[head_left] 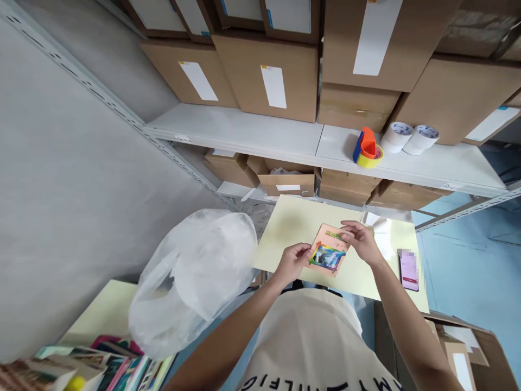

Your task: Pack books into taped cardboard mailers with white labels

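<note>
A thin pink booklet (328, 251) with a colourful picture on its cover is held up over the pale yellow table (285, 222). My left hand (293, 262) pinches its left edge between thumb and fingers. At the upper right corner, my right hand (361, 240) grips it too, with the thumb on the cover. White sheets or wrappers (382, 236) lie on the table beyond the right hand. To the right of them rests a phone (408, 270) with a lit, partly blurred screen.
A large white plastic bag (203, 260) bulges left of the table. Books (134, 372) fill the lower left corner. Ahead, a metal shelf (252, 133) carries cardboard boxes (277, 76), a tape dispenser (366, 149) and white tape rolls (421, 140). An opened carton (494, 347) stands lower right.
</note>
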The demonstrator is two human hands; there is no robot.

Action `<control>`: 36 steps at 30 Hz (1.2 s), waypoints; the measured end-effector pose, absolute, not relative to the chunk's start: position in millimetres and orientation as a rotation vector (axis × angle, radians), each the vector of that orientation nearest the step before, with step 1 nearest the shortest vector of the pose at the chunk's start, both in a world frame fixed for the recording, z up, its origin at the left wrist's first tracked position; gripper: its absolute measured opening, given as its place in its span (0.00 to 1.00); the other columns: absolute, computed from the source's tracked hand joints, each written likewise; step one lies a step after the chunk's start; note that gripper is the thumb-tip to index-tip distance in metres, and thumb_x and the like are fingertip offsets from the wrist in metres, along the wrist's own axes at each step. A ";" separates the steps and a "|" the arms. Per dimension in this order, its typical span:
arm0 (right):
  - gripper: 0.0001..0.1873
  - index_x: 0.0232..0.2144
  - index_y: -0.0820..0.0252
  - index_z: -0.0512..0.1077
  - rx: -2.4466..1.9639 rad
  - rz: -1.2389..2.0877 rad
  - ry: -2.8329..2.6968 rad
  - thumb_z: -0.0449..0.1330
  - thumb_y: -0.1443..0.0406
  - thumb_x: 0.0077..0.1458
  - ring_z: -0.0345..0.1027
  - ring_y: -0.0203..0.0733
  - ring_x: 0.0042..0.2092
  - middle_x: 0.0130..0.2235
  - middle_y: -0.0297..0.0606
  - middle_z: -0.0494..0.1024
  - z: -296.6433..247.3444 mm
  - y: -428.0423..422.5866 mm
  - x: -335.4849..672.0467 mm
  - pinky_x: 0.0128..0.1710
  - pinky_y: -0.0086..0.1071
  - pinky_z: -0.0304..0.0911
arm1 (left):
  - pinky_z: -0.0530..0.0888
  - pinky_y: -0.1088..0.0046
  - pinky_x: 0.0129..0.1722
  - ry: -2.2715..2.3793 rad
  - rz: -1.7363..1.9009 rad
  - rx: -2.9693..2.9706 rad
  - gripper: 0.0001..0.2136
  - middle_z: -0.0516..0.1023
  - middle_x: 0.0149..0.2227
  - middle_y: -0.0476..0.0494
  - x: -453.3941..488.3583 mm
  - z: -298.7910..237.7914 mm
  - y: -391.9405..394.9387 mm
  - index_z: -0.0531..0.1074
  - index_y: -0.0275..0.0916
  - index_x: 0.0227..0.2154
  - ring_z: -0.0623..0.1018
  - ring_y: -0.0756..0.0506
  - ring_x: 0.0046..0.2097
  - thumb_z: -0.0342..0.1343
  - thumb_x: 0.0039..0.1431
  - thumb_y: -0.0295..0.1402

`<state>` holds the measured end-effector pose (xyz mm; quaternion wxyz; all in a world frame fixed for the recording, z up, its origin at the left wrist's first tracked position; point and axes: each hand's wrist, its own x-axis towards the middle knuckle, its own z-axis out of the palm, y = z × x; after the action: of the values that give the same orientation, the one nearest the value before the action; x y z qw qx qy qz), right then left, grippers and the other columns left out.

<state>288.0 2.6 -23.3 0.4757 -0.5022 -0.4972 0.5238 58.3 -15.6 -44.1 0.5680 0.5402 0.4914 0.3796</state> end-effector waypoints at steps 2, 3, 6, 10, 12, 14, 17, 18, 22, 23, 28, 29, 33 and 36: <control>0.27 0.45 0.51 0.72 -1.174 1.379 -1.102 0.70 0.53 0.42 0.73 0.40 0.34 0.32 0.33 0.78 -37.7 -10.6 292.2 0.38 0.38 0.70 | 0.72 0.75 0.31 1.190 0.913 1.136 0.16 0.78 0.26 0.47 62.9 -47.9 -19.3 0.77 0.37 0.28 0.75 0.49 0.29 0.61 0.49 0.46; 0.28 0.46 0.51 0.71 -1.160 1.413 -1.060 0.70 0.53 0.42 0.73 0.40 0.34 0.31 0.33 0.78 -45.2 -18.6 292.0 0.39 0.38 0.71 | 0.72 0.74 0.32 1.211 0.925 1.072 0.16 0.78 0.26 0.47 65.2 -49.6 -21.1 0.77 0.37 0.28 0.76 0.49 0.29 0.62 0.48 0.47; 0.25 0.45 0.51 0.71 -1.169 1.455 -0.967 0.69 0.54 0.44 0.73 0.41 0.35 0.34 0.35 0.78 -65.4 -43.7 283.8 0.38 0.39 0.71 | 0.73 0.73 0.33 1.263 0.939 0.930 0.18 0.79 0.28 0.46 71.2 -55.4 -26.4 0.77 0.37 0.30 0.77 0.48 0.31 0.63 0.46 0.49; 0.24 0.46 0.51 0.71 -1.270 1.407 -0.898 0.66 0.53 0.46 0.71 0.39 0.32 0.38 0.36 0.75 -83.3 -65.1 270.9 0.30 0.36 0.70 | 0.73 0.71 0.37 1.360 0.932 0.933 0.19 0.81 0.32 0.45 74.3 -65.4 -33.5 0.78 0.37 0.34 0.78 0.46 0.34 0.62 0.47 0.49; 0.24 0.47 0.52 0.71 -1.297 1.409 -0.904 0.66 0.53 0.47 0.70 0.38 0.31 0.36 0.35 0.73 -88.4 -67.3 267.5 0.28 0.34 0.68 | 0.73 0.70 0.39 1.385 0.915 0.956 0.19 0.81 0.34 0.44 72.7 -70.7 -36.9 0.77 0.38 0.35 0.78 0.45 0.36 0.60 0.49 0.49; 0.24 0.46 0.52 0.71 -1.283 1.430 -0.905 0.65 0.54 0.47 0.68 0.38 0.30 0.33 0.34 0.72 -91.9 -65.2 264.6 0.29 0.34 0.68 | 0.74 0.69 0.40 1.396 0.909 0.950 0.20 0.81 0.36 0.43 68.7 -75.7 -39.7 0.76 0.38 0.36 0.78 0.45 0.38 0.60 0.49 0.50; 0.22 0.45 0.53 0.71 -1.291 1.441 -0.855 0.66 0.55 0.47 0.67 0.38 0.29 0.31 0.32 0.70 -97.3 -58.6 257.0 0.28 0.34 0.66 | 0.74 0.69 0.39 1.413 0.931 0.908 0.21 0.80 0.34 0.44 59.1 -82.4 -40.3 0.73 0.38 0.40 0.79 0.46 0.37 0.60 0.51 0.49; 0.22 0.45 0.53 0.71 -1.314 1.436 -0.830 0.66 0.55 0.47 0.67 0.37 0.29 0.31 0.32 0.70 -99.8 -56.4 253.1 0.27 0.33 0.66 | 0.74 0.69 0.40 1.406 0.932 0.905 0.21 0.80 0.34 0.44 55.4 -84.6 -39.2 0.72 0.38 0.41 0.79 0.46 0.37 0.59 0.52 0.49; 0.21 0.44 0.55 0.70 -1.427 1.389 -0.750 0.64 0.56 0.47 0.67 0.36 0.28 0.31 0.32 0.70 -115.7 -48.8 230.8 0.27 0.33 0.65 | 0.74 0.67 0.45 1.322 0.872 0.970 0.21 0.79 0.44 0.40 40.6 -96.8 -29.7 0.72 0.38 0.46 0.78 0.44 0.45 0.57 0.54 0.47; 0.21 0.43 0.55 0.70 -1.450 1.379 -0.740 0.64 0.56 0.47 0.67 0.36 0.27 0.31 0.31 0.69 -121.4 -46.6 223.8 0.28 0.34 0.65 | 0.74 0.67 0.44 1.317 0.848 0.987 0.22 0.78 0.46 0.39 36.4 -101.6 -26.9 0.71 0.38 0.48 0.77 0.43 0.46 0.57 0.55 0.46; 0.18 0.41 0.56 0.68 -1.568 1.309 -0.797 0.62 0.55 0.49 0.69 0.38 0.30 0.32 0.33 0.72 -159.7 -27.3 183.3 0.32 0.36 0.68 | 0.75 0.69 0.39 1.492 0.749 1.092 0.22 0.71 0.49 0.38 5.5 -137.3 -12.0 0.69 0.41 0.54 0.74 0.43 0.47 0.56 0.56 0.41; 0.18 0.40 0.56 0.68 -1.591 1.300 -0.823 0.62 0.54 0.49 0.69 0.39 0.31 0.32 0.34 0.72 -168.8 -21.2 174.8 0.33 0.37 0.68 | 0.75 0.69 0.39 1.534 0.723 1.123 0.22 0.70 0.48 0.39 -2.4 -146.3 -8.1 0.69 0.42 0.54 0.74 0.43 0.47 0.56 0.56 0.39; 0.18 0.39 0.57 0.66 -1.698 1.322 -0.904 0.59 0.53 0.49 0.69 0.39 0.32 0.32 0.36 0.73 -206.3 7.3 141.4 0.33 0.37 0.69 | 0.74 0.64 0.44 1.628 0.617 1.204 0.22 0.69 0.44 0.40 -32.9 -185.3 15.2 0.69 0.41 0.53 0.74 0.44 0.44 0.56 0.55 0.34; 0.18 0.38 0.57 0.66 -1.793 1.304 -0.917 0.57 0.53 0.49 0.68 0.39 0.31 0.32 0.37 0.73 -231.2 28.5 119.6 0.32 0.36 0.68 | 0.74 0.62 0.46 1.644 0.590 1.247 0.19 0.71 0.41 0.42 -50.3 -213.5 39.6 0.71 0.41 0.51 0.74 0.43 0.43 0.56 0.54 0.33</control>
<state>119.6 28.5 -231.2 0.3627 -0.6966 -0.3561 0.5064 -50.3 39.6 -213.5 0.4775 0.5104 0.6731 0.2416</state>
